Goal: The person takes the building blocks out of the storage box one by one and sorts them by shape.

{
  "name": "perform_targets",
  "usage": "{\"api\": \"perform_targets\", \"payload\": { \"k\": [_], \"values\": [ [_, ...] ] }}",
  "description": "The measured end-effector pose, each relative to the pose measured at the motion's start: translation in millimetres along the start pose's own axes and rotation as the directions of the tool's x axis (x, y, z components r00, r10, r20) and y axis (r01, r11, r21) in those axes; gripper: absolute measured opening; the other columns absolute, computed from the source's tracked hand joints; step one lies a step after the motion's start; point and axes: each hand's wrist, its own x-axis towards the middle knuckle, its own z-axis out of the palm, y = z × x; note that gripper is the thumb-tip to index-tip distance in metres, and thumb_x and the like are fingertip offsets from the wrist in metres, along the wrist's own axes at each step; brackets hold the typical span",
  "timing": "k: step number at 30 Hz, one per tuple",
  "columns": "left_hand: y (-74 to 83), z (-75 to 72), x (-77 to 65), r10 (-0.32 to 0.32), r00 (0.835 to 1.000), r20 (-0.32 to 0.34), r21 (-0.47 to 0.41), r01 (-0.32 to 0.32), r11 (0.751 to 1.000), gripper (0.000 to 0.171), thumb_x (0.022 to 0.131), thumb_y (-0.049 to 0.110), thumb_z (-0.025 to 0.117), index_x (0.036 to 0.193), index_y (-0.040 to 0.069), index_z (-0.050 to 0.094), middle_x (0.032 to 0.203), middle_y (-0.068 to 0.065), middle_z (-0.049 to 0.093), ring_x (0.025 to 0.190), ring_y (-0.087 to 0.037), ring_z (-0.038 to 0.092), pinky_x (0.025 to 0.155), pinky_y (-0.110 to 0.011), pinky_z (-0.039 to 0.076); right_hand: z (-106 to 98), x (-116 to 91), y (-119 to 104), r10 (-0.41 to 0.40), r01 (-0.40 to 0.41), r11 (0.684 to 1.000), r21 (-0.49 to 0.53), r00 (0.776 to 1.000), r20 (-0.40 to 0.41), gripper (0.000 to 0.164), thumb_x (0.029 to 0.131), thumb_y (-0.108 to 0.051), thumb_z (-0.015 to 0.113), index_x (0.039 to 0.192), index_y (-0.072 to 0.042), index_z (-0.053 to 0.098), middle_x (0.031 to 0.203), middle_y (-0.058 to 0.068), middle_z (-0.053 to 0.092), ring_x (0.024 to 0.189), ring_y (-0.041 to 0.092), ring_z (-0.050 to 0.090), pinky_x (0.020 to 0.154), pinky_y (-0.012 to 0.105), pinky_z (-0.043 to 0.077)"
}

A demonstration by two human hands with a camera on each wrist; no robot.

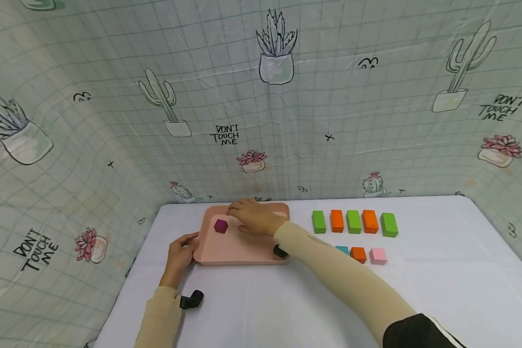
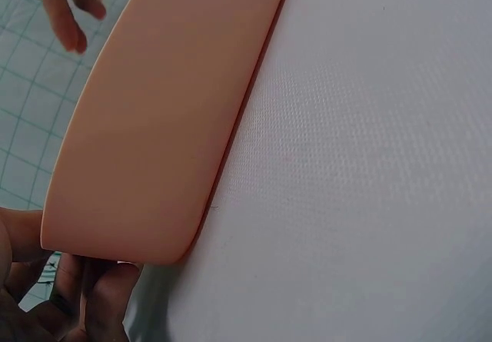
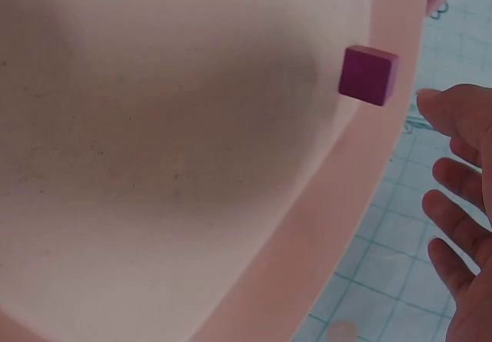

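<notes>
A pink rectangular tray [image 1: 239,251] lies on the left part of the white table. My left hand [image 1: 180,253] holds its left end, with thumb and fingers around the rim near the corner [image 2: 115,254] in the left wrist view. Inside the tray, toward its left side, sits a purple cube [image 1: 221,226]. My right hand [image 1: 258,217] is over the tray just right of the cube, fingers spread and loosely bent around nothing. In the right wrist view, a gap shows between that hand [image 3: 469,196] and the purple cube [image 3: 365,75].
Right of the tray, green blocks [image 1: 319,222] and orange blocks [image 1: 337,221] alternate in a row. Nearer stand an orange cube [image 1: 358,254], a pink cube [image 1: 378,256] and a teal cube [image 1: 342,250] partly hidden by the right sleeve. A patterned cloth [image 1: 309,121] hangs behind.
</notes>
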Motion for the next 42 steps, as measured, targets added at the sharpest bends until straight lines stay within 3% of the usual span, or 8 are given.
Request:
{"api": "perform_targets", "payload": {
  "k": [9,24,31,37,42],
  "values": [
    [-1.4,0.6,0.4,0.011,1.0,-0.012,-0.01,-0.011,1.0,0.036,0.103,0.001,0.058,0.138,-0.008,0.064,0.102,-0.013,0.058,0.064,-0.011,0.054,0.053,-0.022,0.047,6,15,0,-0.026,0.03,0.998,-0.053,0.996,0.08,0.05,0.104,-0.016,0.069,0.151,-0.01,0.055,0.156,0.008,0.053,0.147,0.026,0.045,0.124,0.04,0.034],
    [-1.1,2.2,-1.1,0.008,1.0,-0.016,-0.022,-0.008,1.0,0.035,0.105,0.004,0.058,0.138,-0.008,0.064,0.108,-0.016,0.058,0.067,-0.012,0.056,0.054,-0.022,0.049,20,36,-3,-0.042,0.066,0.988,-0.136,0.985,0.168,0.047,0.108,-0.016,0.06,0.154,-0.015,0.054,0.159,0.002,0.051,0.149,0.022,0.044,0.124,0.036,0.033],
    [-3.2,2.9,0.8,0.007,1.0,-0.015,-0.024,-0.007,1.0,0.035,0.106,0.005,0.058,0.138,-0.007,0.064,0.108,-0.017,0.057,0.069,-0.011,0.056,0.054,-0.022,0.049,23,39,-4,-0.048,0.077,0.985,-0.153,0.982,0.185,0.05,0.106,-0.017,0.065,0.155,-0.018,0.054,0.159,-0.002,0.051,0.151,0.02,0.042,0.124,0.033,0.031],
    [-2.7,2.2,0.4,0.014,1.0,0.003,-0.023,-0.014,1.0,0.035,0.107,0.006,0.058,0.139,-0.007,0.063,0.109,-0.016,0.057,0.069,-0.011,0.056,0.055,-0.022,0.049,25,40,-5,-0.078,0.104,0.981,-0.163,0.984,0.159,0.045,0.106,-0.019,0.066,0.15,-0.019,0.059,0.147,-0.003,0.058,0.143,0.018,0.048,0.123,0.034,0.034],
    [-1.3,1.5,-0.7,0.006,1.0,-0.004,-0.017,-0.006,1.0,0.035,0.106,0.005,0.057,0.139,-0.006,0.064,0.108,-0.016,0.057,0.068,-0.011,0.056,0.055,-0.022,0.049,27,43,-8,-0.14,0.155,0.974,-0.163,0.985,0.102,0.021,0.104,-0.015,0.07,0.125,-0.017,0.072,0.122,-0.001,0.064,0.119,0.016,0.056,0.112,0.028,0.043]
  ]
}}
